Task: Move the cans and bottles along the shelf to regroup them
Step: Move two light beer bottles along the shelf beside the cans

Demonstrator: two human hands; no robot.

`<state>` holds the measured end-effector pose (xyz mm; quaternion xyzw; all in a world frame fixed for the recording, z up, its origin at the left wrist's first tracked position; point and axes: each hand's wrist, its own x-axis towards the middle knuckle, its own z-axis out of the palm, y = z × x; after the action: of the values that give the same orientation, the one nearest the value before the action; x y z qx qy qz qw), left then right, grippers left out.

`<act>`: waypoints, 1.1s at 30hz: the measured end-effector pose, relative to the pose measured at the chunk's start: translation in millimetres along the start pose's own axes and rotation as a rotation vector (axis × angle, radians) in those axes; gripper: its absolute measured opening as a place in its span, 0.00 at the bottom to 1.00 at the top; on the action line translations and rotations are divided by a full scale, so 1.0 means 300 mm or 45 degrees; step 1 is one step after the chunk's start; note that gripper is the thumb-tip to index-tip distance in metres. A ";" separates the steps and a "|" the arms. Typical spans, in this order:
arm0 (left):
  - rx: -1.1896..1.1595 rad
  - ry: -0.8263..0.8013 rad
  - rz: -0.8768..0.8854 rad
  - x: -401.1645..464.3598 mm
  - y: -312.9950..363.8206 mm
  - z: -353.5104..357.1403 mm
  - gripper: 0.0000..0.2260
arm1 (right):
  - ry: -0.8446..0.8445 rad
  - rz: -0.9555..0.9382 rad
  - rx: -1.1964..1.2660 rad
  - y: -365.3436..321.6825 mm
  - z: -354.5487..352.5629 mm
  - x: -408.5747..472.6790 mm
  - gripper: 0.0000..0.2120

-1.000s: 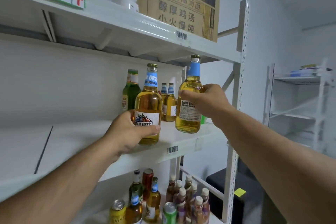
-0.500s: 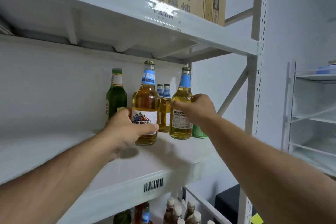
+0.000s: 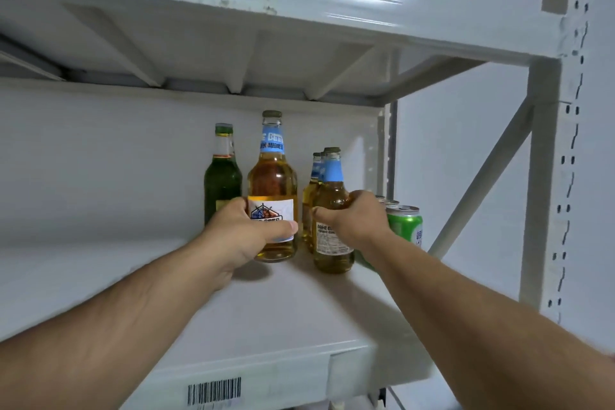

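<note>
Amber glass in both grips: left hand (image 3: 244,231) wrapped round tall bottle (image 3: 273,190) beside green bottle (image 3: 222,181); right hand (image 3: 354,218) clasping shorter bottle (image 3: 332,210). Placement step, seemingly; next, release upright.

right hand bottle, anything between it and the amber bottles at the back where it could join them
Nothing visible does. The bottle in the right hand stands directly in front of the two amber bottles at the back, no other thing between them. The green can sits off to its right, not in the path.
</note>
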<state>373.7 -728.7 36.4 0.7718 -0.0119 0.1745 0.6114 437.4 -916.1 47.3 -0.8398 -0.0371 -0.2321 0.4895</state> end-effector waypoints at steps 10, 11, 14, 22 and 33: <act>-0.009 0.068 -0.028 0.003 -0.033 0.058 0.25 | -0.114 0.013 0.130 0.042 0.001 0.057 0.20; -0.012 0.071 -0.023 0.000 -0.031 0.062 0.23 | -0.123 0.010 0.135 0.041 0.000 0.057 0.20; -0.021 0.070 -0.023 -0.008 -0.024 0.077 0.22 | -0.139 0.006 0.129 0.039 -0.001 0.057 0.20; 0.015 0.021 -0.027 -0.021 -0.029 0.104 0.32 | -0.272 0.029 0.114 0.013 -0.054 0.034 0.21; 0.005 0.034 -0.065 -0.110 0.009 0.176 0.26 | -0.375 -0.246 -0.352 -0.079 -0.262 -0.093 0.23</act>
<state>355.5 -785.8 19.4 0.7706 0.0163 0.1693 0.6142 378.0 -965.2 86.7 -0.9162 -0.1563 -0.1557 0.3344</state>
